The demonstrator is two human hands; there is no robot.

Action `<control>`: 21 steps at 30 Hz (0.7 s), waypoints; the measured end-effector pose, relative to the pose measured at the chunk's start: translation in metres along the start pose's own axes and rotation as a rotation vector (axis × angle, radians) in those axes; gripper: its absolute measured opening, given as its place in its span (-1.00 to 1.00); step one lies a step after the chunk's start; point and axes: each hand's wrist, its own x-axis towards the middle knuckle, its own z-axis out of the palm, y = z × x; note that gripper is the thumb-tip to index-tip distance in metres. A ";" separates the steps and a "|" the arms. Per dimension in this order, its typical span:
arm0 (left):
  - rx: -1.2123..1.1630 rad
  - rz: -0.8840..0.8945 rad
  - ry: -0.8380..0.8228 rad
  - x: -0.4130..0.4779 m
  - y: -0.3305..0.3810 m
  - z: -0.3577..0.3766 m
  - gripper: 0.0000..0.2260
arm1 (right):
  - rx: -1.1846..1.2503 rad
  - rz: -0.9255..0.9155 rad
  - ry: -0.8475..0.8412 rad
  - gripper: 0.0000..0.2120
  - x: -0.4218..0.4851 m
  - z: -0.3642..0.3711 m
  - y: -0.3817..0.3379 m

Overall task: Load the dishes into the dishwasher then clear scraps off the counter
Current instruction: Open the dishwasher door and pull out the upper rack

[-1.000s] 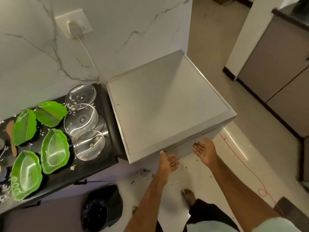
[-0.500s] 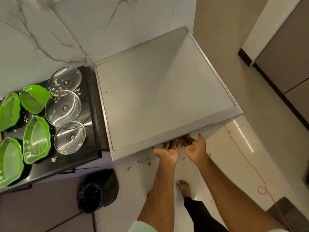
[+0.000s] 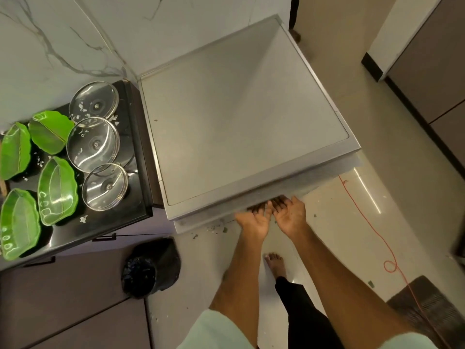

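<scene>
The grey dishwasher (image 3: 239, 122) stands right of the black counter (image 3: 120, 217), seen from above. My left hand (image 3: 254, 217) and right hand (image 3: 289, 215) are side by side, palms up, with the fingers hooked under the top edge of the dishwasher door (image 3: 327, 172); the fingertips are hidden in its shadow. The door's upper edge stands slightly out from the body. Several green leaf-shaped bowls (image 3: 56, 190) and three glass lids (image 3: 93, 144) lie on the counter among white scraps (image 3: 83, 219).
A black-lined bin (image 3: 151, 268) stands on the floor below the counter's end. Small scraps (image 3: 214, 227) litter the floor by the dishwasher. A red cord (image 3: 372, 222) runs across the floor to the right, over a dark mat (image 3: 427, 311). My bare foot (image 3: 275, 263) is below the hands.
Both hands rose from open in front of the dishwasher, came together and slid their fingers under the door's top edge. The door edge now shows a little further out.
</scene>
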 end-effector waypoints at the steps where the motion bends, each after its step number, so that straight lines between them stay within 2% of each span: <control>1: 0.000 0.003 0.025 -0.006 -0.010 -0.013 -0.45 | 0.006 -0.001 0.022 -0.62 -0.008 -0.015 0.006; 3: -0.005 -0.019 0.075 -0.019 -0.031 -0.038 -0.44 | -0.007 0.013 0.057 -0.67 -0.024 -0.049 0.016; 6: -0.036 -0.068 0.112 -0.034 -0.049 -0.064 -0.46 | -0.047 0.025 0.099 -0.63 -0.036 -0.079 0.019; 10: -0.012 -0.150 0.061 -0.039 -0.039 -0.072 -0.48 | -0.088 0.010 0.102 -0.57 -0.038 -0.083 0.018; 13: 0.090 -0.183 0.051 -0.046 -0.029 -0.078 -0.43 | -0.136 -0.003 0.091 -0.55 -0.043 -0.083 0.018; 17: 0.260 -0.154 0.084 -0.057 -0.016 -0.097 -0.35 | -0.400 -0.065 0.062 -0.58 -0.055 -0.086 0.025; 21: 0.297 -0.139 0.050 -0.060 0.007 -0.110 -0.37 | -0.620 -0.142 0.060 -0.61 -0.067 -0.087 0.031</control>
